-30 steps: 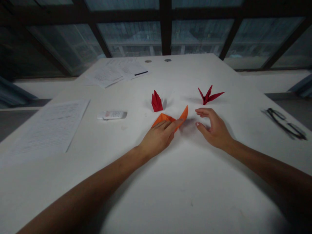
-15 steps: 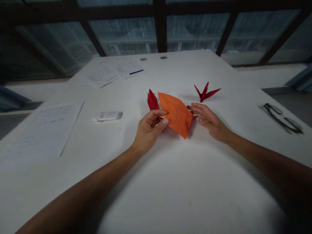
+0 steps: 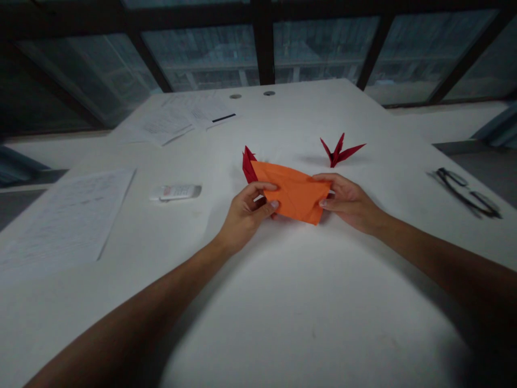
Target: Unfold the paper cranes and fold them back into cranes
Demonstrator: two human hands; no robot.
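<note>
An orange sheet of paper [image 3: 294, 193] with faint creases is held up off the table between both hands. My left hand [image 3: 251, 211] pinches its left side, thumb in front and fingers curled behind. On the opposite side, my right hand [image 3: 344, 200] grips the right edge between thumb and fingers. Just behind the paper's left end stands a red folded-paper piece [image 3: 248, 165], its lower part hidden. Farther back to the right, a red origami crane [image 3: 337, 153] stands on the table with its points spread.
On the white table [image 3: 274, 312], a white correction-fluid-like bottle [image 3: 176, 192] lies left of my hands. Written sheets [image 3: 75, 213] lie at far left, and more papers [image 3: 173, 119] toward the back. Black-framed glasses [image 3: 466, 191] rest at the right. Windows [image 3: 210, 56] stand behind the table.
My right hand has closed on the orange paper's right edge. The sheet has turned flatter and wider across, its upper left corner lower than before.
</note>
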